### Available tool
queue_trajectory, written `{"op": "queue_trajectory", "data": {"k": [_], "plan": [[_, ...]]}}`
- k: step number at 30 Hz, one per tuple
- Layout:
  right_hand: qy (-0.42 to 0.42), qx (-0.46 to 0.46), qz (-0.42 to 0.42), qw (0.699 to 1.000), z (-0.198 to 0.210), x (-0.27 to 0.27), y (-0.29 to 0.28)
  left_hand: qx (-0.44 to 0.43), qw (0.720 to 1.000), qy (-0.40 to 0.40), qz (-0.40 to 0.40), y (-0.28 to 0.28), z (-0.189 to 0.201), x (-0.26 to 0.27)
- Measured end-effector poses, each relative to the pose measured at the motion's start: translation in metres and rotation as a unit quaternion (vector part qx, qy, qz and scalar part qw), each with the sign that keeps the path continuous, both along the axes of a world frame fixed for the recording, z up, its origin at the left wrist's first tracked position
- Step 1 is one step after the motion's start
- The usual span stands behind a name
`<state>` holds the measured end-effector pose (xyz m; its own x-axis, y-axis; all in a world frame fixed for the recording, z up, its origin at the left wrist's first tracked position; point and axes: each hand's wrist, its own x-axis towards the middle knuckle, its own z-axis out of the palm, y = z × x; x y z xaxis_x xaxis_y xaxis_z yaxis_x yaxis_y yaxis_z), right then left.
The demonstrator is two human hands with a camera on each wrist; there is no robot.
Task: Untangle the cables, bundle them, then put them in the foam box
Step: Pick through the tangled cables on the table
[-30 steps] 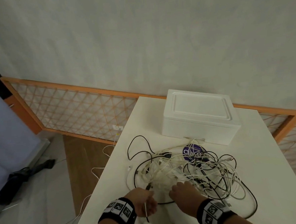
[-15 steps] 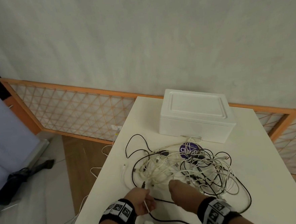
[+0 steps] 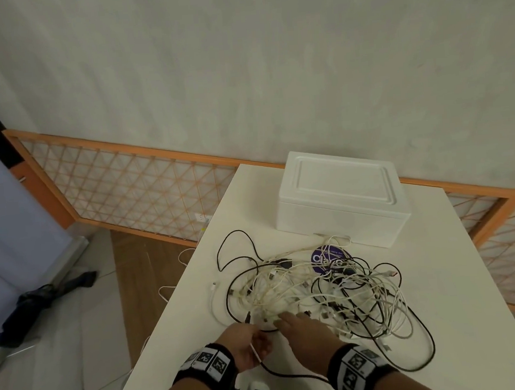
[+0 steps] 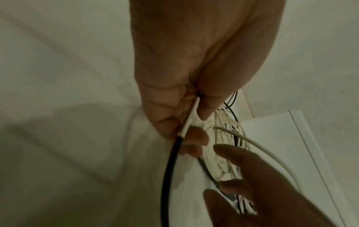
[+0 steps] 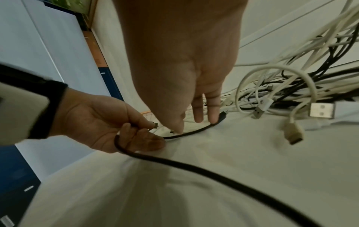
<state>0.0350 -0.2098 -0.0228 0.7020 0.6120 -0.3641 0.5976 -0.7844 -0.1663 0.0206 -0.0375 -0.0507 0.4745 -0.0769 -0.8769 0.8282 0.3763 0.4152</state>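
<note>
White and black cables [image 3: 321, 294] lie in one tangled heap on the pale surface [image 3: 459, 308], spread mostly side to side across its middle, loops overlapping, several plug ends sticking out toward the near edge. A purple round label [image 3: 327, 258] shows under the far strands. Just behind the heap stands the foam box [image 3: 340, 199], white, rectangular, matte, its long side running left to right and its lid on, so what it holds cannot be told. The left hand [image 3: 245, 346] sits at the near edge of the heap, its fingers [image 4: 196, 136] curled round a black cable [image 5: 194, 165] with a white sleeve at the grip; that smooth round cable trails from the hand back toward the person and curves off to the right. The right hand [image 3: 302, 334] lies just beside it, fingers [image 5: 198, 110] straight and pointing down into the white strands, tips touching the heap, nothing gripped
</note>
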Motion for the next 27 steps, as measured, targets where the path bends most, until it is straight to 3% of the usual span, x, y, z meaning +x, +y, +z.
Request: {"op": "queue_trajectory", "data": {"k": [6, 12, 17, 21, 23, 24, 27], "plan": [[-0.018, -0.109, 0.008, 0.994, -0.001, 0.006, -0.002, 0.021, 1.000, 0.007, -0.004, 0.004, -0.002, 0.001], [-0.057, -0.135, 0.108, 0.983, 0.012, 0.003, 0.004, 0.027, 0.999, -0.023, 0.034, 0.004, 0.000, 0.004], [0.077, -0.089, 0.013, 0.993, 0.031, 0.001, -0.007, 0.014, 0.988, -0.046, 0.149, 0.016, 0.018, 0.021], [0.131, -0.181, 0.072, 0.972, 0.060, -0.002, -0.046, -0.021, 0.979, -0.076, 0.190, 0.023, 0.035, 0.039], [0.060, -0.160, 0.120, 0.978, 0.053, -0.006, -0.075, -0.054, 0.974, -0.086, 0.203, 0.019, 0.040, 0.048], [-0.038, -0.099, 0.100, 0.989, 0.045, -0.002, -0.097, -0.063, 0.974, -0.095, 0.197, 0.017, 0.041, 0.052], [-0.101, -0.145, 0.056, 0.983, 0.055, 0.002, -0.127, -0.083, 0.972, -0.143, 0.168, 0.010, 0.049, 0.061]]}}
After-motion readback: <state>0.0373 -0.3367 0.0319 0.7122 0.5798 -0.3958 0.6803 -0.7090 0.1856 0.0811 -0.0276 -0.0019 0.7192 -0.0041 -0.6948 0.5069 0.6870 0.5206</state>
